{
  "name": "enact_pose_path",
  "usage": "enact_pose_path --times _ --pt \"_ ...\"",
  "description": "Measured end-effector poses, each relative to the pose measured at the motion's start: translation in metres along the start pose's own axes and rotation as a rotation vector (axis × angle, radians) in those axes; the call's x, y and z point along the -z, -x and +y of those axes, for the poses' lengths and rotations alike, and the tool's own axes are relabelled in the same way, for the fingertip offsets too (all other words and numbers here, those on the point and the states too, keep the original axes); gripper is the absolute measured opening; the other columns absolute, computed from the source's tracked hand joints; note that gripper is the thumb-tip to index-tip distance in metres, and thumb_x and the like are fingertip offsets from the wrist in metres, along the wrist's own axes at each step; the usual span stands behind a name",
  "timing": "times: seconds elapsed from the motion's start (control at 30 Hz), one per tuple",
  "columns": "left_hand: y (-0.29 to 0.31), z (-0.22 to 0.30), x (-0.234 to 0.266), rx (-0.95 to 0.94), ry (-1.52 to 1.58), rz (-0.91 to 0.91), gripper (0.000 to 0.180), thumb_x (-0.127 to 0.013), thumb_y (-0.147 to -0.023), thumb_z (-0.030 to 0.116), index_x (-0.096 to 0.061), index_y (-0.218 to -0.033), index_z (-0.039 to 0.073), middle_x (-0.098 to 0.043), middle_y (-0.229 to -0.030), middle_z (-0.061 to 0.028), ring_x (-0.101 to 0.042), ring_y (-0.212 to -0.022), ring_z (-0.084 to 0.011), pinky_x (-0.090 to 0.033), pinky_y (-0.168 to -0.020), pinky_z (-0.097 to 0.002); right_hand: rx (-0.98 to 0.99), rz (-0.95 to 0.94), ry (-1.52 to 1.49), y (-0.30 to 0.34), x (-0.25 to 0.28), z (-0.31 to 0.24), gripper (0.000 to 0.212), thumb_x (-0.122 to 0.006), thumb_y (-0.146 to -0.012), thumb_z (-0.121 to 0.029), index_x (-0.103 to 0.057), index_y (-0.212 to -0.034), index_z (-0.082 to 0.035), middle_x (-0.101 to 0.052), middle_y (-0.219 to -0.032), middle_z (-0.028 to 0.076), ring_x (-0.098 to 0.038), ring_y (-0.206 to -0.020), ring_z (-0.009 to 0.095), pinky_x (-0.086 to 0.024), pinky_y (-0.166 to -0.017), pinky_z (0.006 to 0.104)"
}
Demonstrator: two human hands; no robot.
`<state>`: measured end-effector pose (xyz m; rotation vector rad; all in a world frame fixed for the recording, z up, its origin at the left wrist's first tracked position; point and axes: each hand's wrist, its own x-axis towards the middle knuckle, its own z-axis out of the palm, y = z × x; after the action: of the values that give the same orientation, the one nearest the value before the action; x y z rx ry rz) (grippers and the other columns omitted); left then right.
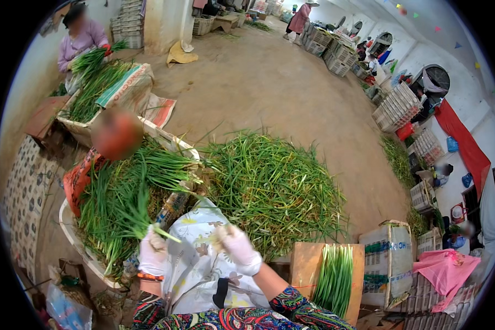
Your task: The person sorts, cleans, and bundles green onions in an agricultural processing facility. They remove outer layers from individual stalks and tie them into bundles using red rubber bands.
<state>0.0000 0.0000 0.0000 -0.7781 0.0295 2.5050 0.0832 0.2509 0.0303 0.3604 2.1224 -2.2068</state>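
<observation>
Blue lettering [405, 246] on pale crate [378, 275] beside greens [334, 278].

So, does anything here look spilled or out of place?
Yes: a loose, tangled heap of green leaves lies on the floor beside the white tub, looking messy against the neatly aligned bundle on the wooden board.

The right hand [235, 248] is a smear to me (what it holds, if anything, I can't tell); heaped greens [105, 202] hide the floor of the white tub [70, 236].
</observation>
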Motion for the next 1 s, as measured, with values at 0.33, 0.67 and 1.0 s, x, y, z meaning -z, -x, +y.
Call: enact_pose_path --times 0.33,0.67,1.0 --pt "0.017 -0.021 0.019 -0.001 -0.254 0.086 0.018 -0.048 -0.09 0.016 -0.056 -0.099 0.003 -0.03 -0.052 0.0084 -0.027 -0.04 -0.003 -0.027 -0.036 -0.0157 -0.443 -0.319 0.038 0.011 -0.039 -0.02 0.048 -0.041 -0.089 -0.044 -0.056 -0.085 0.001 -0.063 -0.076 0.011 -0.061 -0.066 0.018 -0.049 -0.057 0.0319" --pt "0.044 -0.026 0.037 -0.009 -0.395 0.07 0.019 -0.051 -0.089 0.018 -0.055 -0.1 0.004 -0.036 -0.057 0.0085 -0.03 -0.045 -0.0016 -0.03 -0.04 -0.0139 0.215 -0.247 0.934 -0.004 -0.097 0.01 0.028 -0.043 -0.087 -0.027 -0.05 -0.083 0.0 -0.055 -0.054 0.012 -0.056 -0.046 0.027 -0.044 -0.043 0.0374" --pt "0.051 -0.024 0.028 -0.011 -0.6 0.089 0.021 -0.057 -0.085 0.025 -0.058 -0.083 0.004 -0.05 -0.06 0.0029 -0.042 -0.049 -0.0057 -0.033 -0.044 -0.018 -0.293 -0.604 0.641 0.009 -0.104 -0.03 0.027 -0.044 -0.083 -0.024 -0.052 -0.089 0.001 -0.06 -0.07 0.02 -0.06 -0.065 0.034 -0.047 -0.057 0.0414"
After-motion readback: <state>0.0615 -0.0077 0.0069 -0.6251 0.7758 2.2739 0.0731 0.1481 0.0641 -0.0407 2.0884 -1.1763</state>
